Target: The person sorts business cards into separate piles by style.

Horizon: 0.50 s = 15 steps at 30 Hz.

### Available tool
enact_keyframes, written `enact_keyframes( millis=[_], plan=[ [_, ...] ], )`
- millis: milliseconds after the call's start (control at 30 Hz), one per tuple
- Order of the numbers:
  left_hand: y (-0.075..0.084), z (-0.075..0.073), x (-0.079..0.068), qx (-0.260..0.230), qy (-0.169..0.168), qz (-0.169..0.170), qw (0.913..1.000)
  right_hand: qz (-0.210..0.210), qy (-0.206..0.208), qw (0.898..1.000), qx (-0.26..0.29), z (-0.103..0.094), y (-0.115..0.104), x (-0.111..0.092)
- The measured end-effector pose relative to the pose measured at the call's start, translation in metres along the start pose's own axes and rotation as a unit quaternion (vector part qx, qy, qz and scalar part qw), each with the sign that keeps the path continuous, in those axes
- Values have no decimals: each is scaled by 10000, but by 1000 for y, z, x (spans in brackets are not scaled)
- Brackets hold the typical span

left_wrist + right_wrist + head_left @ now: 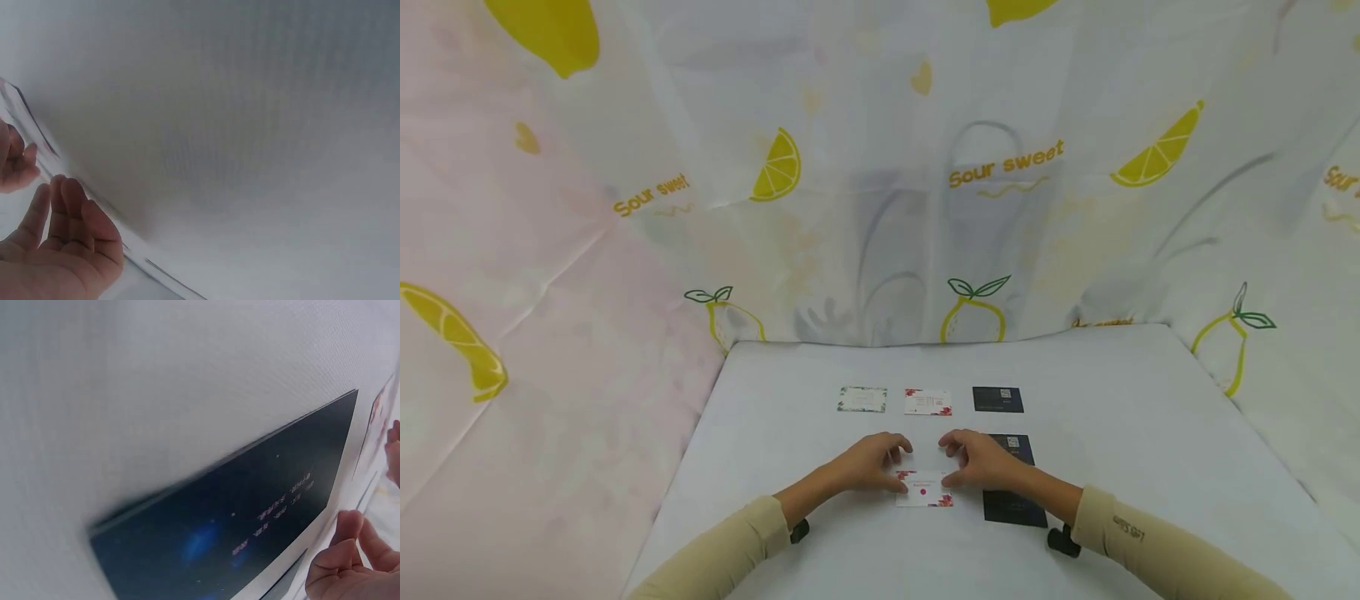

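A white card with red flowers and a small red mark (922, 497) lies flat on the table between the two hands. The left hand (868, 462) is at its left side, fingers loosely bent and thumb at the card's left edge. Mirroring it, the right hand (985, 461) has its thumb tip by the right edge. Whether either thumb touches the card, I cannot tell. Under the right forearm lies a black card (1013, 510), seen large in the right wrist view with small print and a blue glow (206, 540). Another black card (1021, 448) is partly hidden by the right hand.
Behind the hands lie a green-leaf-bordered white card (862, 399), a red-flowered white card (928, 402) and a black card (997, 399) in a row. The white table (1112, 417) meets a lemon-print curtain (880, 250) at its back and sides.
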<state>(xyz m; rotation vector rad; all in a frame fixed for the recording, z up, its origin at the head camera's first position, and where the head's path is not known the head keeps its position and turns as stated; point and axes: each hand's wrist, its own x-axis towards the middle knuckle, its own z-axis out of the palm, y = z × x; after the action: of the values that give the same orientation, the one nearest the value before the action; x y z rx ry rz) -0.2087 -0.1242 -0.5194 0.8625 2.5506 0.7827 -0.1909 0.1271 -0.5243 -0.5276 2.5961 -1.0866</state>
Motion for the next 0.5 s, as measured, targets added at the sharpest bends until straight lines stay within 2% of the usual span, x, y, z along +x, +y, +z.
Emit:
enact_keyframes(
  millis=[300,500],
  plan=[
    [7,12,-2,740,-6,-441,9963,-366,-117,9955,-862,8,-10,-4],
    [7,15,-2,817,-35,-325,9961,-467,-276,9930,-1052,14,-8,-3]
  ],
)
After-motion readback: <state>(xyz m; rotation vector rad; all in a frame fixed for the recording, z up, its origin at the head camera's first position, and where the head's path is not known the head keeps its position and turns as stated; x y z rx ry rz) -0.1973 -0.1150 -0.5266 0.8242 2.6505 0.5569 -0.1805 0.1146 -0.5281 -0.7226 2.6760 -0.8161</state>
